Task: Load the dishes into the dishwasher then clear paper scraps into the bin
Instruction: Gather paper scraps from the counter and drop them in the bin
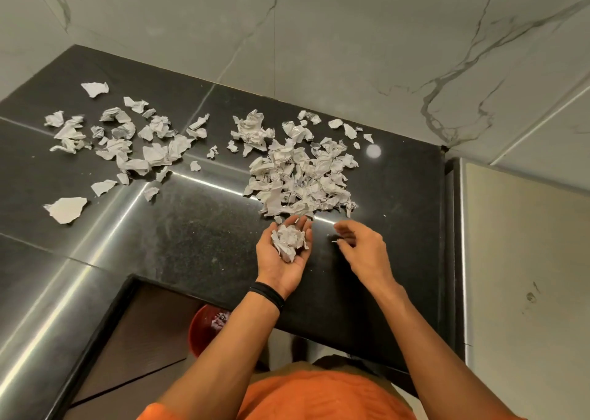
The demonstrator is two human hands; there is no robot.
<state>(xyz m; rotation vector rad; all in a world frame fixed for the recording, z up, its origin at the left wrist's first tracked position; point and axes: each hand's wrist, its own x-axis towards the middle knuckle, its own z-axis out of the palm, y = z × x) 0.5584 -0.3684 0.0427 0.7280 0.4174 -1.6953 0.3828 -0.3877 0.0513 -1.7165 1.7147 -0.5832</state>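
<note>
Progress, at a guess: well into the paper step, nowhere near done. Cradling a crumpled wad (pixel 289 242) in left hand (pixel 277 269), palm up, fingers curved loosely round it. Holding right hand (pixel 360 247) just beside, fingers bent inward; cannot tell whether pinching the tiny white fleck at their tips or gripping nothing. Left to gather: main heap (pixel 303 177) just beyond the left fingertips, nearly touching them, plus a looser scatter (pixel 121 142) well away to the left of both hands on the black counter (pixel 191 234). Already holding some paper, by the look of it: red bin (pixel 204 327), down below the left wrist, under the counter edge. No dishes or dishwasher in view, so cannot judge that half.
</note>
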